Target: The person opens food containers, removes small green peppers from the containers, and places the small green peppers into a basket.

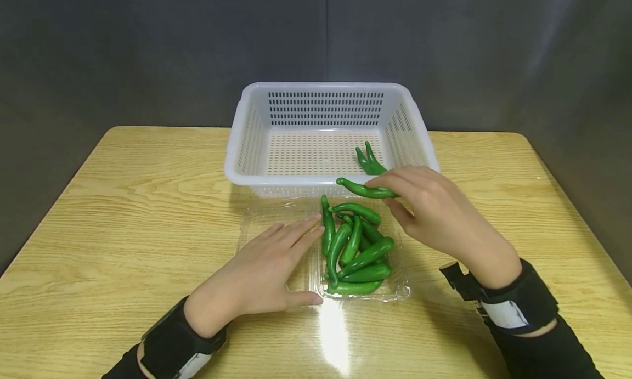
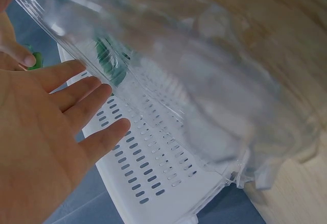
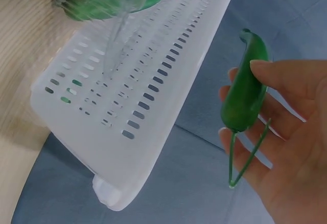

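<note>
My right hand (image 1: 439,211) pinches a green chili pepper (image 1: 359,190) between thumb and fingers, above the near rim of a white basket (image 1: 296,180). In the right wrist view, a thin bent green stem (image 3: 232,157) hangs from that pepper's thick end. Below it, a clear plastic clamshell box (image 1: 402,291) lies open, with several green chili peppers (image 1: 367,258) heaped in its right half. My left hand (image 1: 259,275) spreads its fingers at the middle of the box, fingertips close to the heap, holding nothing. Other green chili peppers (image 1: 371,162) lie inside the basket at its near right.
The slotted basket stands at the back of the wooden table (image 1: 123,214), right behind the box. A dark grey curtain (image 1: 163,55) hangs behind the table. Black wrist straps (image 1: 520,299) are worn on both arms.
</note>
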